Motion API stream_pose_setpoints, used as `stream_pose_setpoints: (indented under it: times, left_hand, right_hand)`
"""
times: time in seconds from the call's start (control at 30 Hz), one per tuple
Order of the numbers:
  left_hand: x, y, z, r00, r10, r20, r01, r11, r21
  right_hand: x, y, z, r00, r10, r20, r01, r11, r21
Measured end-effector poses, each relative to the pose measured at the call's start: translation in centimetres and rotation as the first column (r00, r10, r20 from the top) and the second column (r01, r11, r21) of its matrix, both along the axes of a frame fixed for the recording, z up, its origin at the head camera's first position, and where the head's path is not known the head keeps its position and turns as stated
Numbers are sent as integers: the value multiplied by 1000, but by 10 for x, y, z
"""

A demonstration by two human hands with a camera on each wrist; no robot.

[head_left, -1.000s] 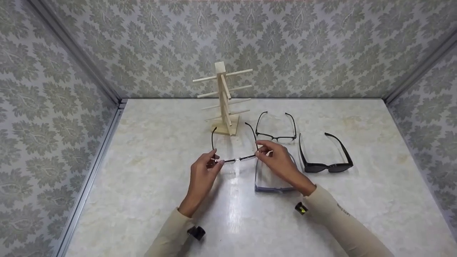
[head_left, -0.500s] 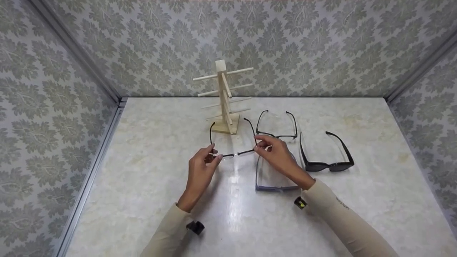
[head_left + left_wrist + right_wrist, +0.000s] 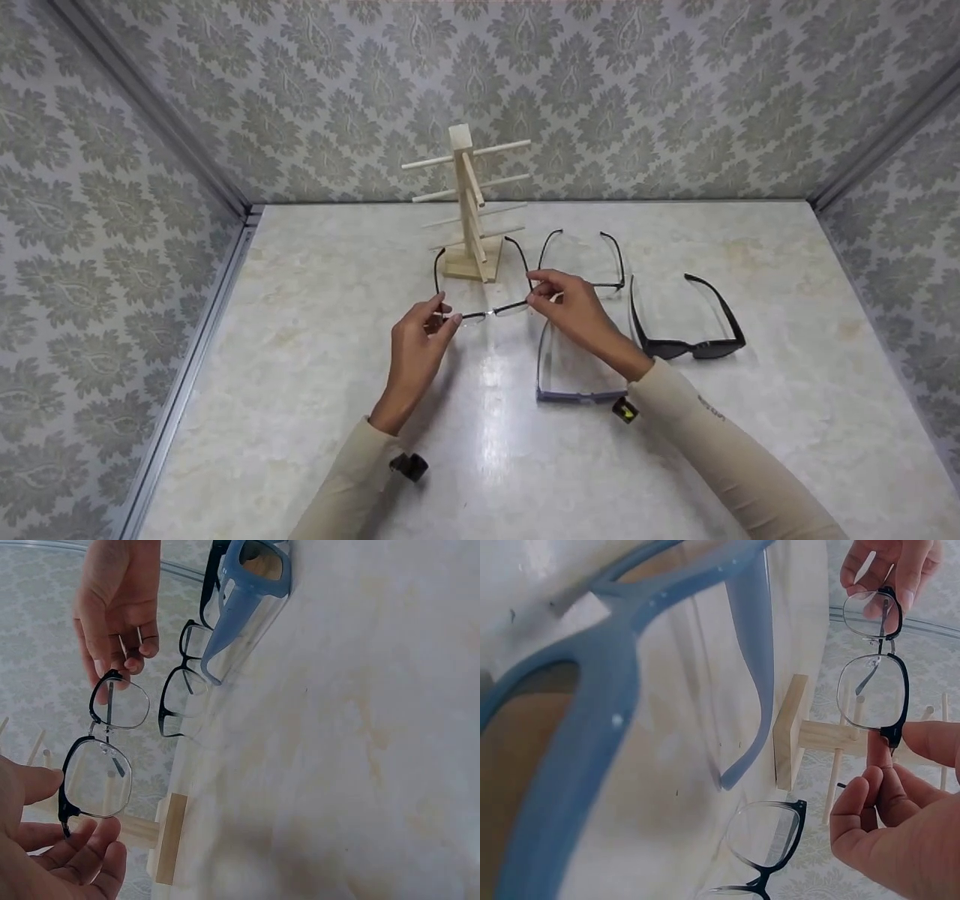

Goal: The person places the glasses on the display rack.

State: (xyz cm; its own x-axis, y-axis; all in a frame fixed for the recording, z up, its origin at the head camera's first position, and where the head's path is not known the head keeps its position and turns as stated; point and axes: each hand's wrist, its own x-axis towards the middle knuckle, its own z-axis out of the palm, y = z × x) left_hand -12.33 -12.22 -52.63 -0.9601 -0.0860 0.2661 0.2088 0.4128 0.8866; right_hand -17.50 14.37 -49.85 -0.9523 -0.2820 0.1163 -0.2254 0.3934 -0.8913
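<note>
Between both hands, in front of the wooden rack [image 3: 465,195], hangs a pair of half-rim eyeglasses [image 3: 512,307] with black brows and clear lenses. My left hand [image 3: 418,346] pinches its left hinge corner; my right hand [image 3: 576,311] pinches the right one. Both temples point away toward the rack, their tips near its base. In the left wrist view the eyeglasses [image 3: 105,776] are held above the table, and thumb and fingers grip the near corner. The right wrist view shows the other corner of the eyeglasses [image 3: 874,694] between thumb and fingers.
Blue-framed glasses [image 3: 577,397] lie below my right hand, partly covered by it. Behind are black-framed glasses [image 3: 620,262]; to the right lie black sunglasses [image 3: 694,349]. The rack's pegs stick out on both sides. Patterned walls enclose the table [image 3: 300,420].
Both hands have carried the eyeglasses a little forward and slightly left, closer to the rack. Both grips stay the same, and the other glasses have stayed put.
</note>
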Motion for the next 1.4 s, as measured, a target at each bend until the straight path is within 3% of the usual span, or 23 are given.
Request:
stream_pose_setpoints:
  times: [0.33,0.73,1.2,1.4]
  left_hand:
    - [-8,-1,1,1000,29,-2,-29,1000,-6]
    - [1,0,13,1000,-7,-30,7,1000,-1]
    - [-23,1,14,998,28,-49,-28,1000,9]
    - [-31,0,14,999,36,-23,-36,999,-3]
  right_hand:
    - [-12,-5,3,1000,11,7,-11,1000,6]
    - [-1,0,15,999,28,-40,-27,999,18]
    - [-31,0,7,999,33,-21,-34,999,-32]
    - [-41,-3,9,999,33,-16,-33,999,-22]
